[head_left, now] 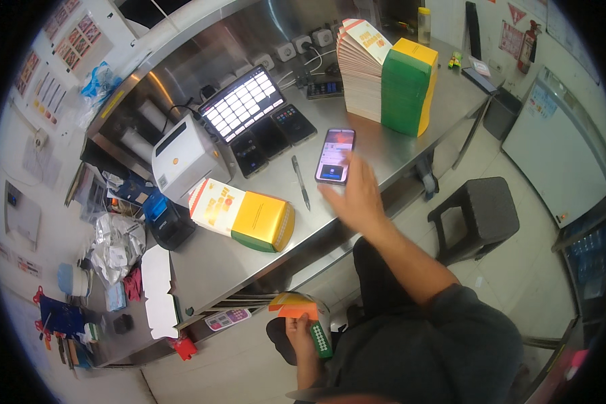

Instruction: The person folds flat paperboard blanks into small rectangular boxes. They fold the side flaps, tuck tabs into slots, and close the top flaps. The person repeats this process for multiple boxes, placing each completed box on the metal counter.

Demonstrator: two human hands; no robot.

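Lying face-up at frame centre: lit phone [337, 143], right hand [362, 198] over its lower right edge.
Long axis near-vertical on steel counter [212, 276], top tipped slightly right; screen text too small to read from where I stand. Right fingers part-spread, thumb apart; can't tell if touching. Left hand [301, 334], lower centre, fingers closed on orange-and-green carton [297, 311], orange flap crosswise. Carton stack [259, 219], centre-left: bold orange lettering on white.
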